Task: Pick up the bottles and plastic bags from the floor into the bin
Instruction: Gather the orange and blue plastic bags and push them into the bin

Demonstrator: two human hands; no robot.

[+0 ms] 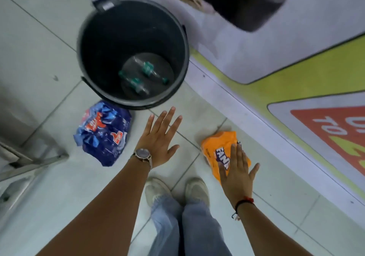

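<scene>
While both hands spread flat with fingers apart, holding nothing, the left hand hovers just below the bin rim. Two bottles lie inside the bin. Its lower-left edge nearly touches the blue bag; the right hand overlaps the orange bag on bare floor, lower right.

There is just one camera, up on the person's head. It looks almost straight down at the tiled floor, over both arms, with the shoes right below and the bin near ahead.
</scene>
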